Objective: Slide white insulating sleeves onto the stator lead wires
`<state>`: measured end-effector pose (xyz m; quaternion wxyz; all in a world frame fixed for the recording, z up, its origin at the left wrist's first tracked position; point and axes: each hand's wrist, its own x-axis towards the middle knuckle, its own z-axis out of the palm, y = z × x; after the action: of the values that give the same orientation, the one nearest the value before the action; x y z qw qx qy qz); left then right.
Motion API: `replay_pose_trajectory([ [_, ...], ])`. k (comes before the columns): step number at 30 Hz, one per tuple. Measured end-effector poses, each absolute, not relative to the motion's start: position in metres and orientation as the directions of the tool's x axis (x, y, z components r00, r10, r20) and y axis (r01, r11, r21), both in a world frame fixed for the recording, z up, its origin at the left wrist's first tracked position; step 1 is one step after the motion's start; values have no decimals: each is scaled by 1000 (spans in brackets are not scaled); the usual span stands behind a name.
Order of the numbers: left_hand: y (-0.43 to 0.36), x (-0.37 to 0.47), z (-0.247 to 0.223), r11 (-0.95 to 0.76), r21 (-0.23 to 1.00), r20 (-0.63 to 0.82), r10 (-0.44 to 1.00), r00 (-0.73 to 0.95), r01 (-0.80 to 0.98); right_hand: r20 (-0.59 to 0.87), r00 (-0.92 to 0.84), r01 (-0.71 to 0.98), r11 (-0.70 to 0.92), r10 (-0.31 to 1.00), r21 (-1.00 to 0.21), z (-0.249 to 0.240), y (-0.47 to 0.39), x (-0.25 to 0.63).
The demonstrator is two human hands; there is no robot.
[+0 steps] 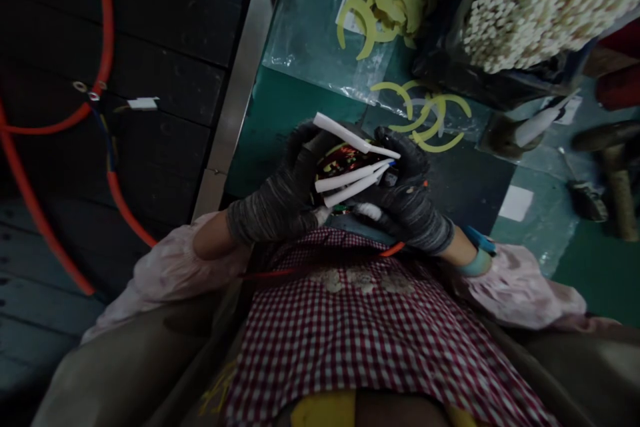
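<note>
Apron: checked red and white cloth (340, 327), nearest my camera.
Cable: orange-red lengths (106, 13) curve over dark boards, apart from both hands.
Left hand: gloved (275, 203), its grip closed around one side of the coil.
Coil: copper windings (340, 159), held between both hands by the near edge of the green worktop (290, 100).
Sleeves: white tubes (353, 176) lie across the coil, drawing together toward the right hand; I see a bit of blue where they meet.
Progress: I judge this partway through; sleeves are already at the coil, but I cannot tell whether they are fixed or how much is left.
Right hand: gloved (415, 203), its grip curled around the coil's other side, beside the sleeve ends.
Strips: yellow curved pieces (400, 0), one pile and some loose, none in hand.
Tubes: pale bundle (540, 13), far side.
Hammer: wooden handle (623, 200), lying untouched at far right.
</note>
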<state>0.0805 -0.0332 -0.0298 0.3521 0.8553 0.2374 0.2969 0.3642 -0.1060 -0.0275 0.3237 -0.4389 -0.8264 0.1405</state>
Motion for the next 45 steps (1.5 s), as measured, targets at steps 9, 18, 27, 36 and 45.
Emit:
replay_pose_trajectory([
  [9, -59, 96, -28, -511, 787, 259, 783, 566, 346, 324, -89, 776, 270, 942, -570, -25, -124, 336],
  [18, -75, 119, -46, -487, 810, 350, 849, 397, 327, 237, -76, 733, 216, 968, -646, -22, -130, 351],
  [27, -67, 137, -23, -526, 788, 355, 812, 463, 319, 286, -262, 684, 387, 922, -619, -22, -115, 386],
  [36, -64, 140, -13, -536, 746, 287, 795, 534, 396, 238, -414, 659, 470, 879, -587, -27, -99, 406],
  [45, -72, 139, -12, -460, 782, 222, 836, 502, 421, 181, -301, 721, 348, 936, -600, -26, -109, 401],
])
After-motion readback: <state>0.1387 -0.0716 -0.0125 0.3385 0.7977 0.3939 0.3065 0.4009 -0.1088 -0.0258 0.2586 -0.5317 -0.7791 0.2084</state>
